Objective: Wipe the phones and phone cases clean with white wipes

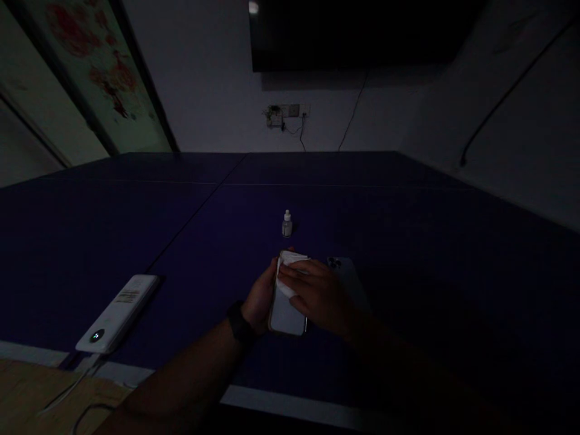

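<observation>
In dim light my left hand, with a dark watch on its wrist, grips a smartphone by its left side above the table. My right hand presses a folded white tissue onto the upper part of the phone's face, fingers together over it. The tissue and fingers hide much of that surface. Partly behind my right hand lies a second phone, its camera lenses showing. A small dropper bottle with a white cap stands upright beyond the phone.
A white power bank with a lit display lies at the left on the dark blue table, a cable running off the near edge. At the back are a wall socket strip and a dark television.
</observation>
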### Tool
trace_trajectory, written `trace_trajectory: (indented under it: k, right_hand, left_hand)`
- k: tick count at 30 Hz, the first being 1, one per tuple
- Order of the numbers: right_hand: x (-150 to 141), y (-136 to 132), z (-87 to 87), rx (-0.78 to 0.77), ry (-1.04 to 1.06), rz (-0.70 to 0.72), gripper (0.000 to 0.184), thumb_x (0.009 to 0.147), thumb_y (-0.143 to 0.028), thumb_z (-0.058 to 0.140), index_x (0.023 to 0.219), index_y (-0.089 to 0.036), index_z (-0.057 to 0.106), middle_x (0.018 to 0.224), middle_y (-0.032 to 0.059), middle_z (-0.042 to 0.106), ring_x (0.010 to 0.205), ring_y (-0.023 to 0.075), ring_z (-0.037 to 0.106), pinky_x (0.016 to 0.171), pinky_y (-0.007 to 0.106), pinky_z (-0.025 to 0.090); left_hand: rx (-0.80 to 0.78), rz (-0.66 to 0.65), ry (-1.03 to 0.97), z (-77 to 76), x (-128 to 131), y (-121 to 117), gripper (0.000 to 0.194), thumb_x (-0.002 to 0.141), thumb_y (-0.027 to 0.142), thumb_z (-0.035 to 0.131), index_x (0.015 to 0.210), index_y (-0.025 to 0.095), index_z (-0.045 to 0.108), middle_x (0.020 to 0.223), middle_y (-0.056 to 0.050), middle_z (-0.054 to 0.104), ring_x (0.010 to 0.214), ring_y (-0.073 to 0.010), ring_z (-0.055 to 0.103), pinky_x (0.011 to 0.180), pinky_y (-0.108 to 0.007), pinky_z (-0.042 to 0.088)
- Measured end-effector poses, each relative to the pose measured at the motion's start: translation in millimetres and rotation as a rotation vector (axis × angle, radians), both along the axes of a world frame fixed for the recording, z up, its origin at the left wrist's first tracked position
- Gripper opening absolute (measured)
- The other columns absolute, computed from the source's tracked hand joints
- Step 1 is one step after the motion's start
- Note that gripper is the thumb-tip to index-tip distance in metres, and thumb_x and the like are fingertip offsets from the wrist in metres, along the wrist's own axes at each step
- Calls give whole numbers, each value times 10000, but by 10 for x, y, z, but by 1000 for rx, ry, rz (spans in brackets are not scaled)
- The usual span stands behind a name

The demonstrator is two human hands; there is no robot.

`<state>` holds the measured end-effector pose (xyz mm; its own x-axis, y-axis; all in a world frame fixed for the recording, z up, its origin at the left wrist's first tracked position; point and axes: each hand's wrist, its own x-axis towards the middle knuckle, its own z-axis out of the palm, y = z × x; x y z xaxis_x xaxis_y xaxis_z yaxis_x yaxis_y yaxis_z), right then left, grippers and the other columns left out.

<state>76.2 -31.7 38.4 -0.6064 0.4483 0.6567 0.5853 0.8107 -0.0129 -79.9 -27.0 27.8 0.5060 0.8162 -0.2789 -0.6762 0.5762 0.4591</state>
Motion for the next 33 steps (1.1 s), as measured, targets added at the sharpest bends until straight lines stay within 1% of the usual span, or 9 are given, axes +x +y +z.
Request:
trace_trajectory:
  k: [3, 6, 11, 16, 18, 21, 24, 28, 33]
  right_hand:
    - [42, 16, 16, 10, 10, -25, 413, 822, -67, 622, 1217, -153, 710, 1180, 110, 775, 1076, 264, 697, 921, 442, 581]
    - [29, 17, 25, 18, 29, -107, 473, 837, -22, 589, 1289, -136, 670, 1269, 140, 738, 1136, 263, 692, 947, 439, 585]
    - [22, 23, 18, 9, 9, 9, 457, 825, -44, 605, 1264, -142, 684, 1207, 119, 764, 1125, 260, 704, 956, 424, 598]
    - [45, 25, 11, -21, 33, -111, 448, 849, -21, 566, 1264, -141, 683, 1263, 129, 742, 1152, 255, 702, 977, 431, 596]
    - [10, 12, 1, 6, 39, -118, 463, 868, -10, 548, 1300, -129, 665, 1309, 142, 718, 1198, 254, 682, 1004, 428, 587]
    - [-18, -2, -4, 13, 29, -19, 414, 869, -46, 587, 1265, -115, 686, 1246, 141, 745, 1178, 250, 688, 1005, 404, 590]
    - [9, 5, -2, -33, 43, 14, 399, 841, -62, 619, 1220, -151, 711, 1176, 114, 772, 1124, 247, 709, 977, 406, 603]
    - [4, 4, -13, -29, 59, -66, 515, 839, -18, 594, 1329, -167, 653, 1288, 124, 730, 1193, 253, 681, 1001, 436, 591]
    - [-35, -18, -10, -3, 17, 62, 395, 846, -74, 622, 1232, -120, 694, 1181, 127, 770, 1136, 253, 703, 995, 418, 596]
  left_hand:
    - [36, -96, 21, -26, -27, 2, 588, 1007, 566, 488, 1481, 220, 535, 1107, -105, 758, 765, -208, 742, 739, -320, 571]
    - [39, -216, 44, -62, -32, 8, 698, 979, 665, 446, 1482, 187, 529, 1065, -143, 759, 726, -254, 742, 699, -380, 581]
    - [59, -80, -44, -87, -25, 19, 536, 1030, 504, 472, 1513, 273, 485, 1192, -97, 741, 816, -208, 751, 735, -312, 572]
    - [103, -205, 18, -92, -40, 17, 680, 991, 651, 428, 1530, 239, 471, 1048, -120, 757, 721, -255, 737, 686, -388, 581]
    - [84, -123, 4, -80, -32, 21, 609, 1012, 579, 458, 1518, 242, 492, 1098, -105, 755, 773, -226, 743, 778, -363, 577]
    - [16, 5, -16, -44, -18, 27, 497, 1037, 460, 485, 1469, 224, 551, 1147, -86, 748, 879, -185, 741, 853, -286, 548]
    - [-9, -25, -7, -15, -15, 23, 507, 1032, 489, 478, 1447, 214, 573, 1140, -96, 748, 873, -203, 742, 816, -305, 556]
    - [10, -51, -21, -17, -17, 18, 515, 1016, 508, 510, 1472, 272, 548, 1174, -79, 744, 841, -209, 744, 772, -319, 561]
    - [-50, 16, -31, -12, -19, 35, 474, 1047, 462, 460, 1369, 160, 631, 966, -82, 754, 790, -169, 729, 771, -259, 547]
